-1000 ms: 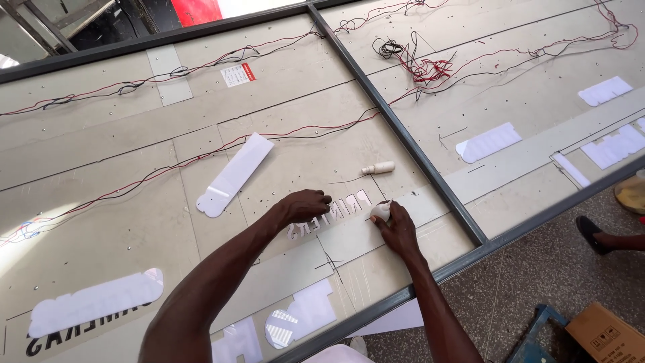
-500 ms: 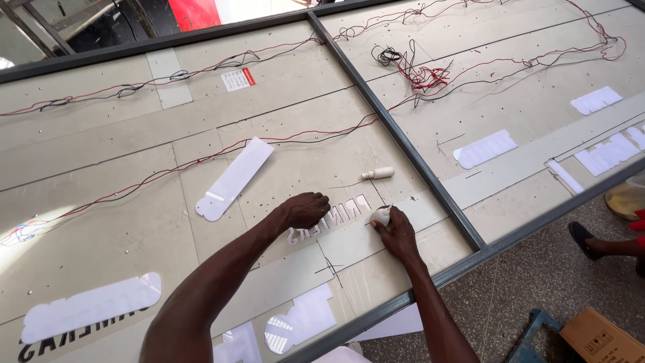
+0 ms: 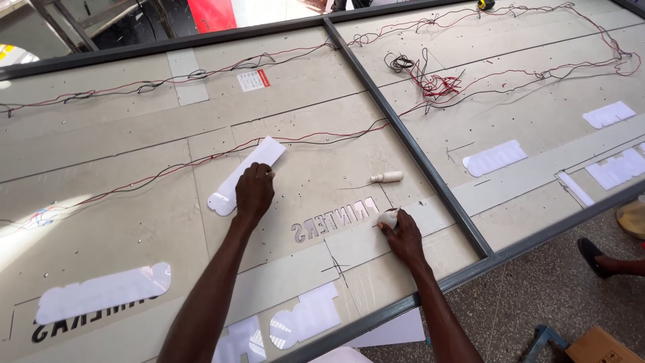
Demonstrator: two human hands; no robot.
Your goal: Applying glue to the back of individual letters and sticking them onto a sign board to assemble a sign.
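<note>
My left hand (image 3: 254,191) rests on a long white plastic strip (image 3: 250,169) lying on the beige sign panel (image 3: 121,202), fingers curled onto the strip's edge. My right hand (image 3: 402,235) is closed around a small white rounded knob (image 3: 387,218), pressed to the panel at the right end of a row of cut-out letters (image 3: 336,218). The letters lie open to view between my two hands.
A small tool with a pale wooden handle (image 3: 387,177) lies just above my right hand. Red and black wires (image 3: 430,84) run across the panels. A dark metal frame bar (image 3: 410,148) divides them. Several white cut-out pieces (image 3: 101,294) lie about. Another person's foot (image 3: 594,255) stands at the right.
My left hand has moved up and to the left, off the cut-out letters and onto the white strip. The letters are now uncovered. My right hand stays on the knob.
</note>
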